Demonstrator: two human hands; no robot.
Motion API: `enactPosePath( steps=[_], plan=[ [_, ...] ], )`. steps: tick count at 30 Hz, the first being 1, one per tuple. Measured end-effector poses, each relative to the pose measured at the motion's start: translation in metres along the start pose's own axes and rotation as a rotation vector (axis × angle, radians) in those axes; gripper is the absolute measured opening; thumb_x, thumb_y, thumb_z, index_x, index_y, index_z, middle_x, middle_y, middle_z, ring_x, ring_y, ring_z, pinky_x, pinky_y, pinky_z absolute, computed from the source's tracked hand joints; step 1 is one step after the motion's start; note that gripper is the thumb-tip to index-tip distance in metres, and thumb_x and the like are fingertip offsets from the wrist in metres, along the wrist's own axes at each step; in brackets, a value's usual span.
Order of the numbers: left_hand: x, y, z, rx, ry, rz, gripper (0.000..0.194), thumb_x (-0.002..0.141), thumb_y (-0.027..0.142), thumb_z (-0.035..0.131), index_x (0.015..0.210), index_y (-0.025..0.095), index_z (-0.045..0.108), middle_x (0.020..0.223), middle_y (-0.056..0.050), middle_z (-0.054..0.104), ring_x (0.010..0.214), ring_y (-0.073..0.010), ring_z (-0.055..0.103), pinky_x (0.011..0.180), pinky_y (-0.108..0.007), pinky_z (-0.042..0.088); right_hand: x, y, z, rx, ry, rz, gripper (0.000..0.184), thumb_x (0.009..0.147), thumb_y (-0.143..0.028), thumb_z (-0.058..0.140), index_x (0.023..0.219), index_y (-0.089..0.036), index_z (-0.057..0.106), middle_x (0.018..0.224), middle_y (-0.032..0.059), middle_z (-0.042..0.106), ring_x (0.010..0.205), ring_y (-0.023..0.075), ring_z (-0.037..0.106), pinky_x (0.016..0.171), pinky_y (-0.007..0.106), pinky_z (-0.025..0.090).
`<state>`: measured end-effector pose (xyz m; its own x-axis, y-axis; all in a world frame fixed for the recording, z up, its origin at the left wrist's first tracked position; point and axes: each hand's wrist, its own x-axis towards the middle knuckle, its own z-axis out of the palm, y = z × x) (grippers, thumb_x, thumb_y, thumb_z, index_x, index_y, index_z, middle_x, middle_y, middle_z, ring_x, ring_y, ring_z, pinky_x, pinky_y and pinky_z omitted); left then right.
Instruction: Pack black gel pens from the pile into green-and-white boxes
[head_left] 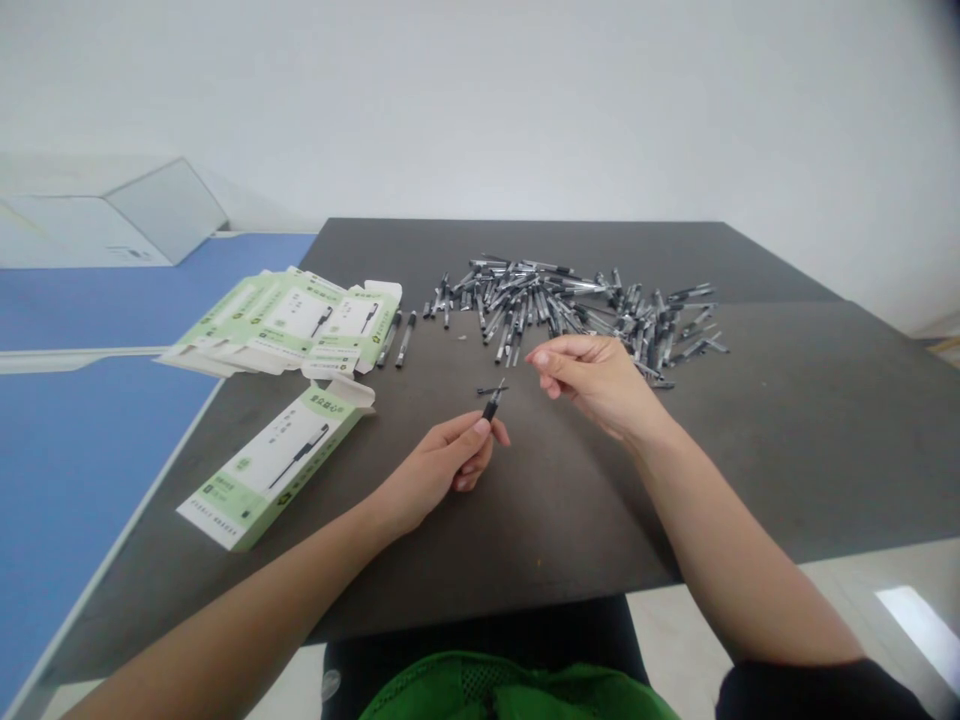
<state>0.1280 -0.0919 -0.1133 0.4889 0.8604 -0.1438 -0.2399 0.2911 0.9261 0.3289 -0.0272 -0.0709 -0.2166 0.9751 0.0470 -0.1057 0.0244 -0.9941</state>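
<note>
My left hand [439, 470] is shut on a short black pen [492, 404], which stands tilted up out of my fingers. Just beyond its tip, a small dark pen part [491, 390] lies crosswise; I cannot tell whether it touches the pen. My right hand [592, 380] hangs over the dark table [570, 500], with its fingertips drawn close and nothing visible in them. It is nearest to a loose heap of black and silver pens [562, 310], just beyond my fingers.
Flattened white-and-green pen boxes [285, 320] overlap at the table's far left, and another [274, 465] lies nearer me. Two pens [397, 338] lie beside the boxes. A blue surface [90, 430] runs along the left, and a white wall stands behind.
</note>
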Motion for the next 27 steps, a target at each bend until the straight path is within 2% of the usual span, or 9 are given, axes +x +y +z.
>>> enactPosePath(
  steps=[5, 8, 10, 14, 18, 22, 27],
  plan=[
    [0.0, 0.0, 0.0, 0.018, -0.018, -0.021, 0.031, 0.096, 0.046, 0.056, 0.093, 0.016, 0.061, 0.057, 0.009, 0.036, 0.046, -0.0058, 0.03, 0.046, -0.021, 0.023, -0.003, 0.001, -0.003, -0.047, -0.09, -0.066, 0.023, 0.072, -0.038, 0.086, 0.085, -0.019, 0.08, 0.072, 0.0016, 0.073, 0.062, 0.0101, 0.061, 0.062, 0.025, 0.051],
    [0.0, 0.0, 0.0, 0.033, -0.014, -0.031, 0.03, 0.096, 0.045, 0.055, 0.092, 0.016, 0.06, 0.057, 0.009, 0.037, 0.047, -0.0057, 0.029, 0.046, -0.021, 0.023, -0.006, -0.003, -0.003, -0.113, -0.142, -0.08, 0.023, 0.076, -0.036, 0.083, 0.091, -0.018, 0.079, 0.072, 0.001, 0.072, 0.062, 0.0104, 0.062, 0.061, 0.025, 0.051],
    [-0.001, 0.0, 0.0, 0.05, -0.015, -0.039, 0.03, 0.097, 0.045, 0.054, 0.092, 0.016, 0.06, 0.058, 0.008, 0.037, 0.047, -0.0058, 0.03, 0.046, -0.021, 0.023, -0.007, -0.005, -0.002, -0.124, -0.166, -0.066, 0.026, 0.074, -0.036, 0.085, 0.09, -0.018, 0.076, 0.068, -0.0005, 0.07, 0.058, 0.0102, 0.06, 0.057, 0.025, 0.05],
    [-0.002, -0.001, 0.003, 0.097, -0.017, -0.051, 0.031, 0.097, 0.045, 0.052, 0.092, 0.016, 0.06, 0.057, 0.008, 0.037, 0.047, -0.006, 0.03, 0.047, -0.022, 0.023, -0.007, -0.007, 0.002, -0.081, -0.144, -0.057, 0.03, 0.063, -0.035, 0.091, 0.073, -0.017, 0.07, 0.063, -0.002, 0.067, 0.053, 0.0087, 0.056, 0.051, 0.023, 0.048],
    [-0.002, -0.001, 0.004, 0.152, -0.01, -0.057, 0.031, 0.097, 0.045, 0.05, 0.093, 0.015, 0.06, 0.057, 0.008, 0.037, 0.047, -0.0065, 0.031, 0.047, -0.022, 0.024, -0.005, -0.005, 0.001, -0.045, -0.106, -0.044, 0.03, 0.06, -0.036, 0.093, 0.075, -0.017, 0.074, 0.066, -0.0008, 0.07, 0.055, 0.0093, 0.06, 0.055, 0.024, 0.052],
    [-0.001, 0.0, 0.004, 0.173, 0.007, -0.052, 0.031, 0.096, 0.044, 0.05, 0.092, 0.015, 0.059, 0.057, 0.008, 0.037, 0.047, -0.0067, 0.031, 0.048, -0.023, 0.024, -0.005, -0.005, -0.005, -0.047, -0.121, -0.045, 0.028, 0.067, -0.036, 0.089, 0.085, -0.018, 0.078, 0.076, 0.0019, 0.075, 0.064, 0.012, 0.067, 0.065, 0.027, 0.056],
    [-0.001, 0.001, 0.005, 0.191, 0.012, -0.069, 0.031, 0.096, 0.045, 0.05, 0.092, 0.015, 0.059, 0.057, 0.009, 0.036, 0.047, -0.0067, 0.03, 0.048, -0.023, 0.024, -0.007, -0.008, -0.008, -0.157, -0.22, -0.116, 0.015, 0.08, -0.029, 0.079, 0.089, -0.018, 0.076, 0.072, 0.0003, 0.072, 0.064, 0.0112, 0.065, 0.064, 0.025, 0.053]
  ],
)
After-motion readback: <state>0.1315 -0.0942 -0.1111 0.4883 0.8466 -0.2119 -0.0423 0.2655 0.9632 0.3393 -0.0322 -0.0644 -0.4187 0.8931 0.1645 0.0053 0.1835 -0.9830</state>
